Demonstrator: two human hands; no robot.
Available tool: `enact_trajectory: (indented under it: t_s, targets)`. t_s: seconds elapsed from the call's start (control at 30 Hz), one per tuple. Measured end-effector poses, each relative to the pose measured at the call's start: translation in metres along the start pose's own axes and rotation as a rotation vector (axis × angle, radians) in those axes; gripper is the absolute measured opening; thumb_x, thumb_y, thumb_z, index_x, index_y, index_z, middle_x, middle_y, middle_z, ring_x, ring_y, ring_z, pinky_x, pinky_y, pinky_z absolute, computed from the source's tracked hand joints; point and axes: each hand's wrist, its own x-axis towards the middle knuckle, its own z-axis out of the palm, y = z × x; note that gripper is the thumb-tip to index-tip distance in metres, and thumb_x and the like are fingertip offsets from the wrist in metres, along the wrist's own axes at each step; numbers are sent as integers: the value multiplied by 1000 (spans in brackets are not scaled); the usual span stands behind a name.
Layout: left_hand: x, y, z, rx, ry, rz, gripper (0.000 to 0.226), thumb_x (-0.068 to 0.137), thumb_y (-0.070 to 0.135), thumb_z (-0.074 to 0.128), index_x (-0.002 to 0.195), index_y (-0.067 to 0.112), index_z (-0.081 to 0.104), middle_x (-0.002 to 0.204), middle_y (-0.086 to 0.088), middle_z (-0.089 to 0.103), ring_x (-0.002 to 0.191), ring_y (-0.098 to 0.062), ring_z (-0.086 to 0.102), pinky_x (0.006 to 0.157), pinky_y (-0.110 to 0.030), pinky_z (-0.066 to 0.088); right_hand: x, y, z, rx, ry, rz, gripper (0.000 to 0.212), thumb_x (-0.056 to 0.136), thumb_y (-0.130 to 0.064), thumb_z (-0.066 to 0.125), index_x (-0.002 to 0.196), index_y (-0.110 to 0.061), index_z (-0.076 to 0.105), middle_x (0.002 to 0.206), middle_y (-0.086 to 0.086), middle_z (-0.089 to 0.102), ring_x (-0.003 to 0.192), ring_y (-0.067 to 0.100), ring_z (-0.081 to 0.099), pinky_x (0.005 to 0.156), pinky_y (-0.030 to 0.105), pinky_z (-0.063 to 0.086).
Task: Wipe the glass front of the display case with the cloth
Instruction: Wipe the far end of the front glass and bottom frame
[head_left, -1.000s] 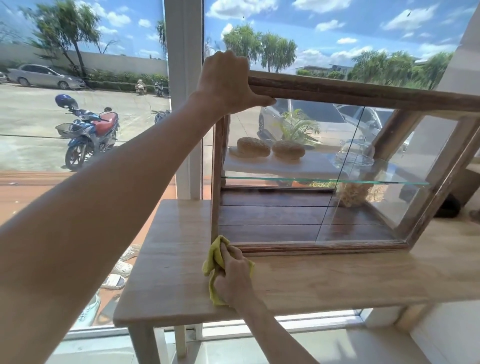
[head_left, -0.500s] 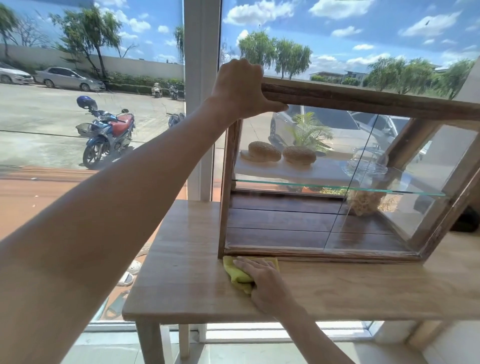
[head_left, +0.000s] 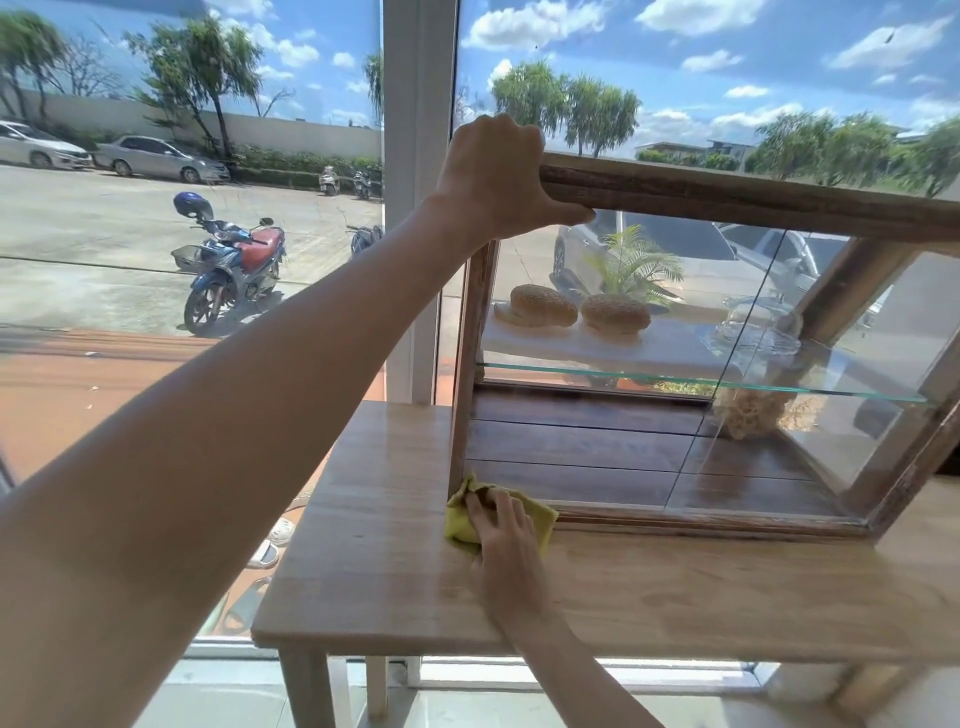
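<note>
buns behind glass, motorbike outside

The slant-fronted display case has a frame of dark, rough, worn wood, with pale scuffs along its near bottom rail. Its clear glass front is smooth and glossy and throws back reflections. Inside, a thin green-edged glass shelf spans the case above a floor of dark, faintly shiny planks. The soft yellow cloth looks matt and crumpled. The pale wooden table is smooth, with a light sheen.
</note>
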Motion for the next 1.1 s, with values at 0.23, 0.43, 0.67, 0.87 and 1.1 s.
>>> enact_trajectory:
  t_s: [0.23, 0.43, 0.67, 0.87, 1.1]
  targets:
    - [2, 0, 2, 7, 3, 10, 73, 64, 84, 49, 73, 11, 48, 56, 5, 34, 69, -21, 47, 72, -30, 38, 9, 7, 0, -185, -83, -49, 57, 46, -16, 83, 102, -20, 73, 96, -2, 59, 86, 18, 56, 69, 26, 53]
    - [2, 0, 3, 24, 9, 26, 71, 64, 85, 47, 57, 16, 33, 54, 5, 35, 66, -19, 47, 70, -29, 38, 25, 2, -14, -231, -215, -78, 55, 84, -3, 48, 138, -12, 47, 138, 6, 39, 127, 28, 36, 106, 36, 29]
    - [1, 0, 0, 37, 4, 4, 71, 63, 86, 47, 56, 17, 32, 52, 6, 35, 63, -18, 48, 66, -27, 37, 0, 34, -22, 284, 102, 63, 57, 73, -7, 54, 128, -21, 60, 106, 1, 52, 100, 18, 48, 89, 40, 46]
    - [0, -1, 1, 41, 10, -3, 72, 62, 87, 46, 55, 17, 31, 52, 6, 35, 63, -17, 48, 66, -27, 37, 33, 35, -65, 211, 575, -86, 52, 79, -6, 40, 128, -4, 57, 119, 7, 41, 106, 25, 43, 91, 37, 44]
    - [0, 0, 1, 48, 10, -13, 71, 62, 87, 46, 58, 17, 36, 52, 7, 34, 62, -16, 47, 65, -26, 36, 86, 51, -54, -146, 305, -622, 78, 72, 11, 64, 143, -5, 37, 151, 7, 36, 141, 23, 30, 118, 35, 21]
